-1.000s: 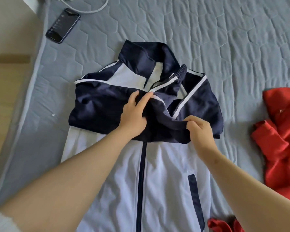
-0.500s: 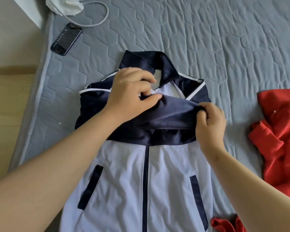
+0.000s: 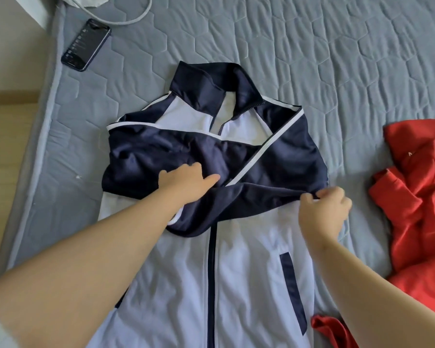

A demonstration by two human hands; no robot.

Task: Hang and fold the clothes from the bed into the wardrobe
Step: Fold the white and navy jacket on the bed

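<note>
Navy-and-white jacket [image 3: 236, 259] lies flat, front up, near the bed's [image 3: 312, 59] left edge, sleeves folded across the chest. Left hand [image 3: 183, 183] presses the navy sleeve, fingers together; right hand [image 3: 323, 209] pinches the sleeve's right fold.

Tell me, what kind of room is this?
Probably a bedroom. A jacket is spread on a grey quilted mattress, red clothes lie beside it, and a phone sits near the edge.
</note>
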